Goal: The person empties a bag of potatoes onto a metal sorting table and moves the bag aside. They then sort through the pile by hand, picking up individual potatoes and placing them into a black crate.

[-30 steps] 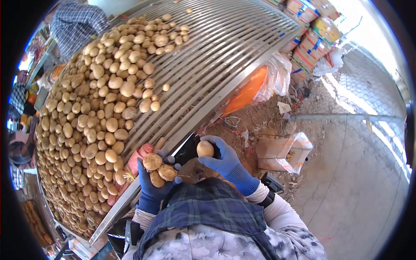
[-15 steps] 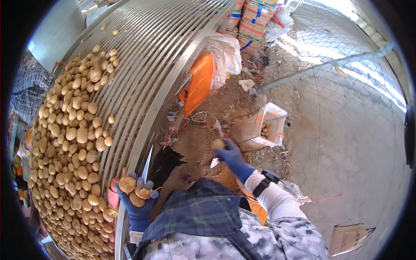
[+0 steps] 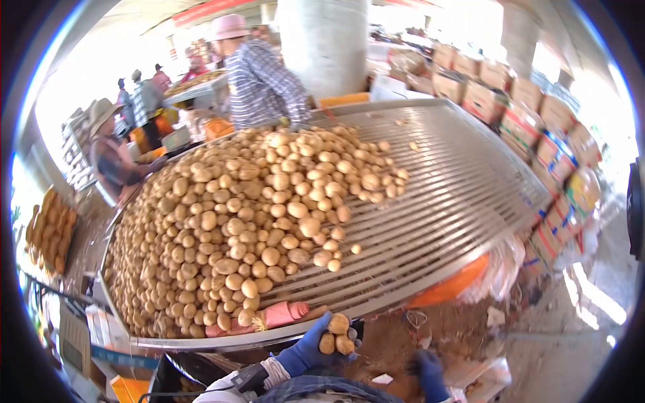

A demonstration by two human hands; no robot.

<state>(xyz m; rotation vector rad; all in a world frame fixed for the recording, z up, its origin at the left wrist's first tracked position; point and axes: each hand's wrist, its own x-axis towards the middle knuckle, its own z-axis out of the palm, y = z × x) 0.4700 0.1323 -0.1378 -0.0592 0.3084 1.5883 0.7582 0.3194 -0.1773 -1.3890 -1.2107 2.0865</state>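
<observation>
My left hand (image 3: 306, 350), in a blue glove, is closed around several potatoes (image 3: 338, 334) just beyond the near edge of the slatted metal table. My right hand (image 3: 427, 371), also blue-gloved, hangs low at the right, blurred by motion; whether it holds anything cannot be made out. Beside it an open white sack (image 3: 494, 377) stands on the ground. A large heap of potatoes (image 3: 228, 235) covers the left and middle of the slatted table (image 3: 463, 168). Near its front edge lies a rolled pink cloth (image 3: 285, 313).
One person in a checked shirt (image 3: 259, 84) stands across the table, another in a hat (image 3: 111, 151) at its left end. Stacked cartons (image 3: 517, 124) line the right side. Orange sheeting (image 3: 450, 281) hangs below the table's near edge. A concrete pillar (image 3: 322, 47) rises behind.
The view has swung up and left, showing the whole table and other people. My left hand still holds potatoes. My right hand, which held a potato, is now lower and blurred beside the sack.
</observation>
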